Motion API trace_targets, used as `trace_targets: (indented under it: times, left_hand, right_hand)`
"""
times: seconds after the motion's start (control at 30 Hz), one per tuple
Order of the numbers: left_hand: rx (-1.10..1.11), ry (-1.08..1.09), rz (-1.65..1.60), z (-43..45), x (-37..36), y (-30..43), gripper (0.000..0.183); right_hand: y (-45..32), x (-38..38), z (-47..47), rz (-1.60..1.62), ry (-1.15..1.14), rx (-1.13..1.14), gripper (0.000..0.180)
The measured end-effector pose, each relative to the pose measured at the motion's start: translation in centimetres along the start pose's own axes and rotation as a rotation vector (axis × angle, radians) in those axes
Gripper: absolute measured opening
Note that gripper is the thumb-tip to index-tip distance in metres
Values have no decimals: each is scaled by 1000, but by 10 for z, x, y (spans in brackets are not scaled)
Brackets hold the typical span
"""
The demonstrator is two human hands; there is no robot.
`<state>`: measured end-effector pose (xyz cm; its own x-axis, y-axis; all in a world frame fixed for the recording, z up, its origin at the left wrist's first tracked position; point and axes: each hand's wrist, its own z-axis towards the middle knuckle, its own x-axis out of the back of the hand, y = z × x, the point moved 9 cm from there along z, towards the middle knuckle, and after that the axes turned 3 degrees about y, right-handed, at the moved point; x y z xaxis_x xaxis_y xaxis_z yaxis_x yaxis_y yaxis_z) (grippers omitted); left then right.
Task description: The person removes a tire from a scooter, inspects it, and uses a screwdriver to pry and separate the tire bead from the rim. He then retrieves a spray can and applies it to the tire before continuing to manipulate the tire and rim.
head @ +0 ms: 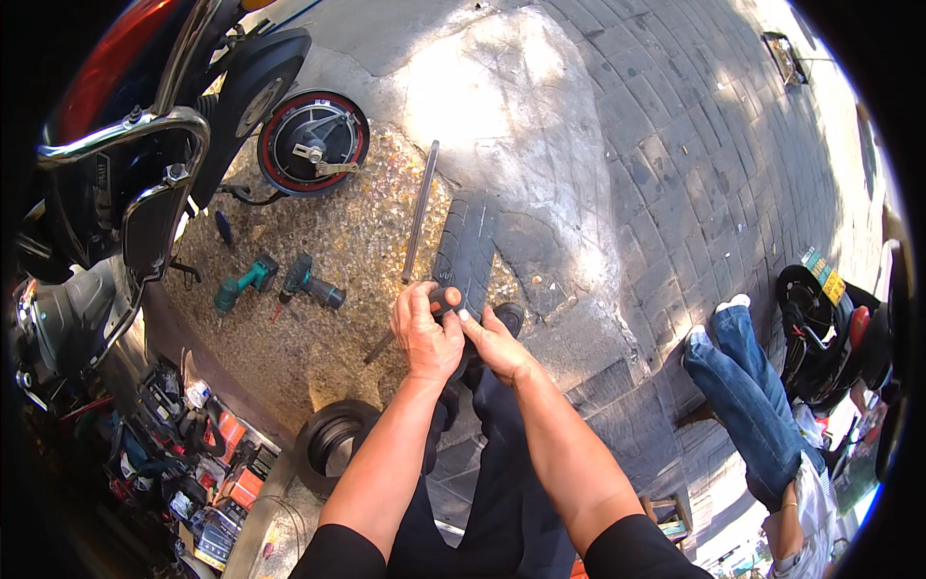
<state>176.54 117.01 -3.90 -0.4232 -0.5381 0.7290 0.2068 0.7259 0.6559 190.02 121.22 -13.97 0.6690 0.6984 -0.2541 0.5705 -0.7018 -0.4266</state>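
My left hand [428, 336] is closed around a tool with an orange and black handle [444, 299], likely a screwdriver. A thin metal shaft [379, 347] sticks out below that hand, apparently from the same tool. Close beside it, my right hand [500, 346] grips the near part of a black scooter tyre [466, 239], thumb towards the tool handle. The tyre stands upright between my feet, tread facing up; its lower part is hidden by my hands and legs. A long metal bar [421, 210] lies on the ground left of the tyre.
A wheel hub [311, 148] lies beside a parked scooter [108, 188]. Two cordless drills [246, 284] [309, 282] rest on the pebbled ground. Another tyre [334, 438] and piled tools and boxes [217, 470] are at lower left. A person in jeans [752, 383] sits at right.
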Motion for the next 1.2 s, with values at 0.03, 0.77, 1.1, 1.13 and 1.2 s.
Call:
trace_targets:
  times: [0.03, 0.77, 1.1, 1.13, 1.2]
  left_hand:
    - [-47, 27, 39, 0, 2, 0, 45]
    - [-346, 41, 162, -1, 29, -61, 88]
    - [-255, -115, 345, -25, 37, -69, 99]
    - [-276, -116, 330, -24, 46, -66, 98]
    - [-343, -82, 300, -21, 76, -55, 95]
  right_hand:
    - [-14, 0, -10, -46, -17, 12, 104]
    - [-135, 60, -65, -503, -43, 296, 30]
    - [-151, 41, -28, -703, -291, 556, 25]
    - [-157, 34, -31, -709, -333, 644, 27]
    - [-164, 26, -30, -714, -381, 663, 28]
